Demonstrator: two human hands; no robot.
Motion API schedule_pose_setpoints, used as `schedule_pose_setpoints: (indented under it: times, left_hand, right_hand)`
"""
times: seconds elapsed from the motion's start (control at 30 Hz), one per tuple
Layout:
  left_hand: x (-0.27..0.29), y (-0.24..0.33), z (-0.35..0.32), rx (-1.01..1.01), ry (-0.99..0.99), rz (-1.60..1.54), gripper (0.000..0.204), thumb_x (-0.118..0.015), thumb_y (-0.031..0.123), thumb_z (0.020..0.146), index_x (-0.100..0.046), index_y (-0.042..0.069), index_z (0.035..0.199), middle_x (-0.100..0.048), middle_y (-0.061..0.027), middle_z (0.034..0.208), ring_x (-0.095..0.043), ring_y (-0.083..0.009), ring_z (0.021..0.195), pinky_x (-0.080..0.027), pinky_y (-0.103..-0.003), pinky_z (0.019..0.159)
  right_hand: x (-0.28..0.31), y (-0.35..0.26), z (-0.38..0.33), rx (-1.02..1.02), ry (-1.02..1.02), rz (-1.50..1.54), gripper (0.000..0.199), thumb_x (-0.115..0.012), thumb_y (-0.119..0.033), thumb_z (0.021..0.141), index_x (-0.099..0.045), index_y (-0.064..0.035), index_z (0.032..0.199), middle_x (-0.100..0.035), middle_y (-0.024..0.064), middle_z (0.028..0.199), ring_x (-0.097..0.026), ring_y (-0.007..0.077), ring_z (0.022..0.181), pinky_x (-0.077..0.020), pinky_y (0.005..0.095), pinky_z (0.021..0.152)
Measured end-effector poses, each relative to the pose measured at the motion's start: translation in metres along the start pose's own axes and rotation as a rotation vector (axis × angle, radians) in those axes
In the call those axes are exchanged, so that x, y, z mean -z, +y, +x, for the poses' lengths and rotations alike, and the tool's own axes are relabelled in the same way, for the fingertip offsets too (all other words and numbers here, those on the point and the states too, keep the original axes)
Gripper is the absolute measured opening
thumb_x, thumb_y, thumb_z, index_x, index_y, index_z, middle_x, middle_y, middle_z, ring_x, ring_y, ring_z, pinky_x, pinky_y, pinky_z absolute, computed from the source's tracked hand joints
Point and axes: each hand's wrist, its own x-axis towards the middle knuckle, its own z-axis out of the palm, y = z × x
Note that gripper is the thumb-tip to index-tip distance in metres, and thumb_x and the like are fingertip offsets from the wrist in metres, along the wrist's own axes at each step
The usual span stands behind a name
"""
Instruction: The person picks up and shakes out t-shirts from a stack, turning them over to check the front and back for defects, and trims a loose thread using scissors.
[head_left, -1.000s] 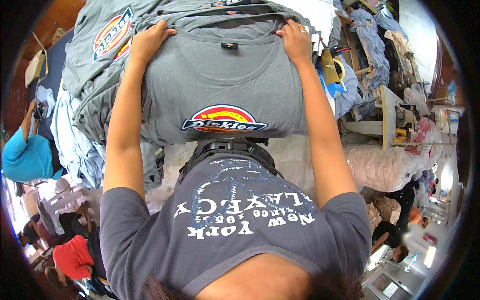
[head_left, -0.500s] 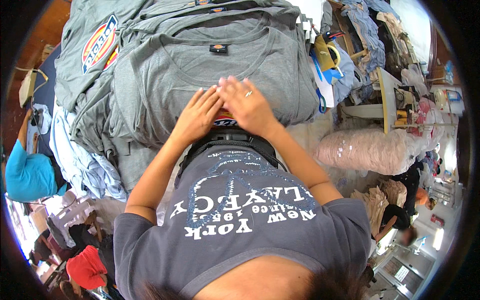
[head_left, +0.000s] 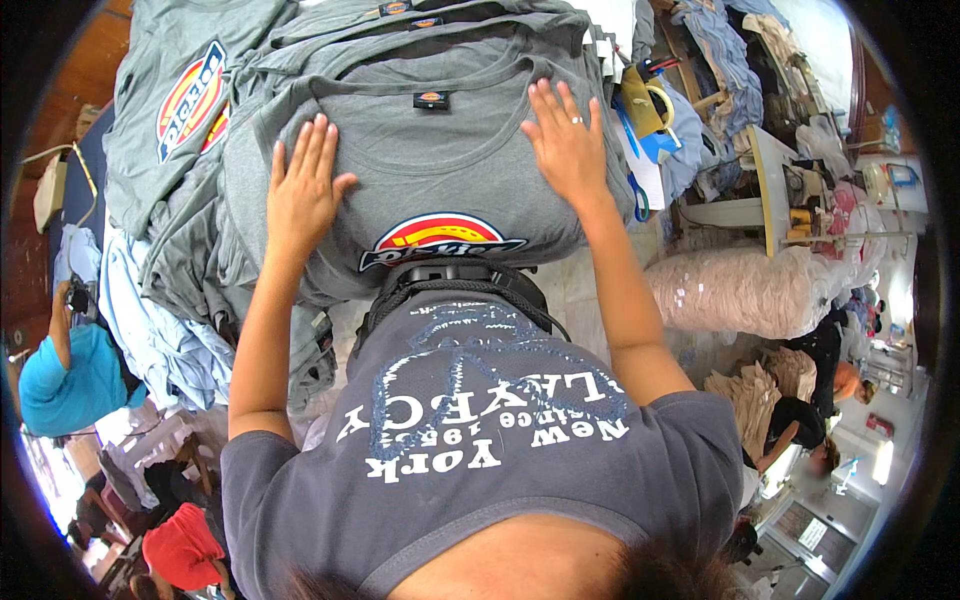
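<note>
A grey T-shirt [head_left: 430,180] lies spread at the front of a stack, its neckline away from me and a red, yellow and blue logo on its chest near my waist. My left hand [head_left: 305,190] rests flat on its left shoulder side, fingers together and thumb out. On the right shoulder, beside the neckline, my right hand [head_left: 568,140] lies flat with fingers spread and a ring on one finger. Neither hand holds anything. A small dark neck label [head_left: 432,101] shows inside the collar.
More grey shirts [head_left: 165,60] lie behind and to the left. Light blue cloth [head_left: 155,310] hangs at the left edge. Scissors [head_left: 640,198] and a tape roll [head_left: 662,108] lie on the right. A plastic-wrapped bundle [head_left: 735,292] stands right. Co-workers [head_left: 75,380] are at far left and lower right.
My hands have moved apart from the middle of the shirt, the left one outward left, the right one outward right and farther away. The chest logo is now uncovered.
</note>
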Motion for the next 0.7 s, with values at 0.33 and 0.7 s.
schedule_pose_setpoints:
  times: [0.33, 0.7]
  left_hand:
    - [-0.026, -0.050, 0.078, 0.065, 0.377, -0.285, 0.039, -0.049, 0.028, 0.082, -0.045, 0.011, 0.116, -0.047, -0.0048, 0.115, -0.043, -0.0225, 0.107, -0.034, -0.037, 0.087]
    - [-0.020, -0.072, 0.102, 0.153, 0.277, -0.436, 0.033, -0.050, 0.039, 0.080, -0.049, 0.008, 0.090, -0.058, -0.0156, 0.073, -0.056, -0.0351, 0.067, -0.041, -0.040, 0.055]
  right_hand:
    - [-0.040, 0.029, 0.063, -0.171, 0.122, 0.720, 0.026, -0.052, -0.026, 0.079, -0.051, -0.0085, 0.099, -0.053, 0.0068, 0.106, -0.050, 0.0243, 0.099, -0.0329, 0.0489, 0.085]
    - [-0.036, 0.024, 0.092, -0.231, 0.247, 0.345, 0.017, -0.053, -0.028, 0.078, -0.052, -0.0116, 0.082, -0.059, 0.0050, 0.072, -0.057, 0.0276, 0.069, -0.0436, 0.0384, 0.058]
